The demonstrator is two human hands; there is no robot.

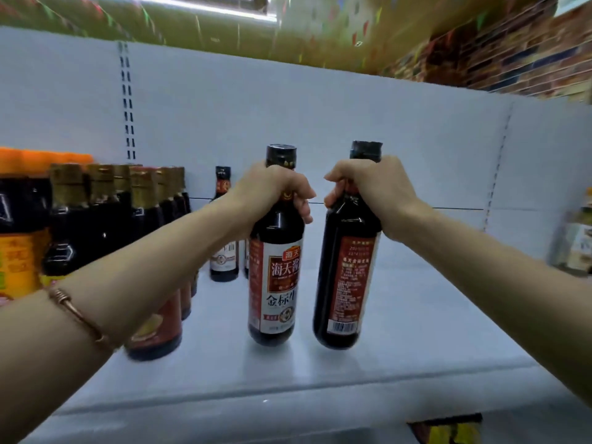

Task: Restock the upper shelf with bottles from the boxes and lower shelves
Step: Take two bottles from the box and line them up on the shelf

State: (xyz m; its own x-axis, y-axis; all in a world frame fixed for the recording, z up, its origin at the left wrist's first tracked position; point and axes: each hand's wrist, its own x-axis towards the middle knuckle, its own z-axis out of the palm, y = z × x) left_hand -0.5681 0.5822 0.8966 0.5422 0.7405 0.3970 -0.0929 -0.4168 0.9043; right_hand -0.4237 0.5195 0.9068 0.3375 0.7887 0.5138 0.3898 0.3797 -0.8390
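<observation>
1. My left hand (272, 187) grips the neck of one dark bottle (275, 277), label facing me.
2. My right hand (368, 184) grips a second bottle (347, 277), barcode facing me.
3. Both hang just above the white shelf (416, 331), side by side.
4. Stocked bottles (105, 225) stand at left.

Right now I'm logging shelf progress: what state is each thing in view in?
Left hand: grips the neck of the front-label dark glass soy sauce bottle, upright.
Right hand: grips the neck of the barcode-side dark glass bottle, tilted slightly.
White metal upper shelf: partly stocked.
Gold-capped dark bottles: standing, left.
Small dark bottle: standing at the back.
</observation>
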